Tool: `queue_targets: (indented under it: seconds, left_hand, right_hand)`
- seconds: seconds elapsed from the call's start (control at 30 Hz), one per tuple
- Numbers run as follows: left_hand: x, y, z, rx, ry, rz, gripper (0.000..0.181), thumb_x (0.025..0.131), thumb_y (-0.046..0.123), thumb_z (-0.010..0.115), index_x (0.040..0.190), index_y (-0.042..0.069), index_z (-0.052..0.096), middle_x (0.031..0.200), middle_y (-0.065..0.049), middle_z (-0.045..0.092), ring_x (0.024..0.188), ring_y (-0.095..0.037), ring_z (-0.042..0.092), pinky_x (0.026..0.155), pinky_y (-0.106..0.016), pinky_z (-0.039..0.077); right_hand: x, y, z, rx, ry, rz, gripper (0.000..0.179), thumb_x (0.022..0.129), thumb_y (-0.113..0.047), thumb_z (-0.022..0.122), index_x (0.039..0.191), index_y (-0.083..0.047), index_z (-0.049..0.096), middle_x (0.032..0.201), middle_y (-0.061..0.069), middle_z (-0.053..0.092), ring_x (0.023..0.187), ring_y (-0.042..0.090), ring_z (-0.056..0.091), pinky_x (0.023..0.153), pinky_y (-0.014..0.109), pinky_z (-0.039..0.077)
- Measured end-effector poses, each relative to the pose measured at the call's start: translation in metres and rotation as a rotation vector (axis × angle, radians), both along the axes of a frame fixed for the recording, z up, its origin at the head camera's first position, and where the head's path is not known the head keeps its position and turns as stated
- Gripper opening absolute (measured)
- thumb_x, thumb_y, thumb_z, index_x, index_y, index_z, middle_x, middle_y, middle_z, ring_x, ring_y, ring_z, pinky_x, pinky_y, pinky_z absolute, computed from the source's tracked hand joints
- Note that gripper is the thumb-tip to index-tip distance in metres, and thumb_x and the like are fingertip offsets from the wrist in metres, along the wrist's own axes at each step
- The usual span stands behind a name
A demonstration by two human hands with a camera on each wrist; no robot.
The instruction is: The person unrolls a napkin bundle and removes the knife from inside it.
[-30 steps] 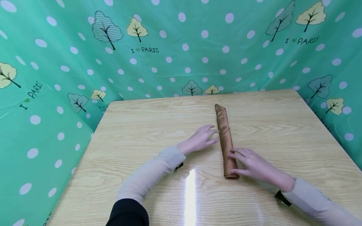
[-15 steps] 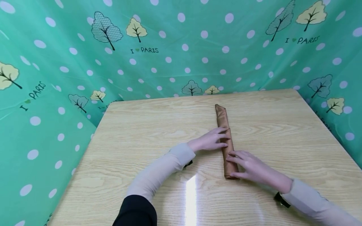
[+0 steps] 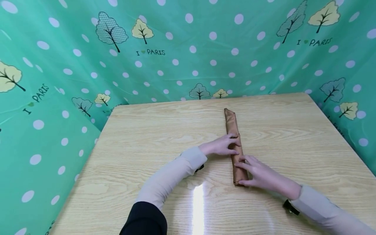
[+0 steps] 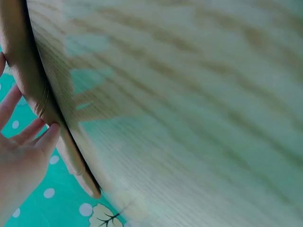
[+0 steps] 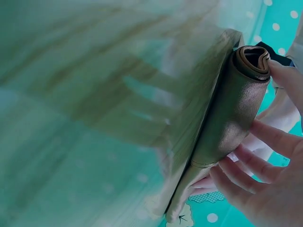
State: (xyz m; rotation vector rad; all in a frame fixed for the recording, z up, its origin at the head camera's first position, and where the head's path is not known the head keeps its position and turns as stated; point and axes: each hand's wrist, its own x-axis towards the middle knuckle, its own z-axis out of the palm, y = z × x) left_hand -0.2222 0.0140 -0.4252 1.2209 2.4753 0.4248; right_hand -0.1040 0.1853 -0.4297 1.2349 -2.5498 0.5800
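A brown, satiny cloth (image 3: 232, 122) lies rolled into a long tube on the table, running away from me and leaning slightly left at its far end. My left hand (image 3: 222, 145) touches the roll near its middle, its fingers lying across the top. Closer to me, my right hand (image 3: 257, 172) rests its fingers on the roll from the right, with the thumb by the near end. Spiral layers show at that end of the cloth (image 5: 253, 61) in the right wrist view. The left wrist view has the left hand's fingertips (image 4: 53, 130) against the roll's side.
The pale wood-grain table (image 3: 141, 137) carries a bright light reflection at its front. Green dotted fabric (image 3: 188, 49) printed with trees hangs behind the table and along both sides.
My left hand has moved right, from beside the roll onto it. The right fingers have shifted slightly left over the cloth. The roll has barely moved.
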Motion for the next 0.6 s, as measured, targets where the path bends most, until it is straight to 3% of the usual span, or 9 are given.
queue_targets:
  seconds: [0.37,0.6]
  left_hand:
    - [-0.0012,0.0005,0.0015,0.0,0.001,-0.006,0.038,0.086,0.034,0.055,0.119,0.015,0.055,0.139,-0.012,0.027,0.124,-0.023,0.032,0.1,-0.022,0.024]
    - [-0.0006,0.0011,0.0032,-0.006,-0.009,0.007,0.038,0.086,0.034,0.055,0.119,0.015,0.055,0.14,-0.011,0.027,0.125,-0.024,0.03,0.101,-0.024,0.023]
  right_hand:
    - [-0.002,-0.0022,-0.0002,-0.065,-0.014,0.018,0.038,0.059,-0.019,0.077,0.088,-0.004,0.058,0.097,0.01,0.05,0.085,0.016,0.046,0.068,0.032,0.044]
    - [-0.0011,0.0013,0.0028,-0.071,-0.026,0.015,0.035,0.059,-0.013,0.076,0.087,-0.006,0.055,0.089,0.002,0.051,0.081,0.013,0.049,0.067,0.029,0.044]
